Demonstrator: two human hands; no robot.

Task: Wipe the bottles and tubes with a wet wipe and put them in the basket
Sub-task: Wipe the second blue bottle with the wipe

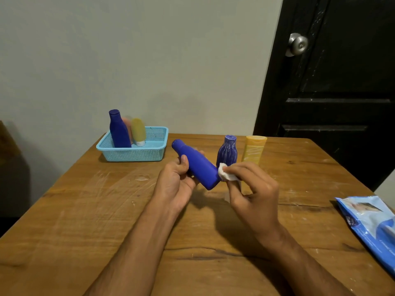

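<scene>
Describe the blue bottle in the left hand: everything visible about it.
The blue bottle is plain, matte, plastic-looking, with a rounded shoulder and a same-coloured cap, shut, and no visible label. It is held tilted above the wooden table, cap up and to the left, base down and to the right. The left hand grips its middle, thumb across the front. The right hand presses a white wet wipe against its side near the base.

Held bottle (197, 165) is solid deep blue, wipe (226, 174) white. Squat bottle (227, 152) behind is blue with pale vertical streaks, tube (254, 151) beside it yellow-orange. Basket (132, 149) is light blue mesh, wipes pack (373, 227) blue and white, table (85, 210) warm brown wood.
</scene>
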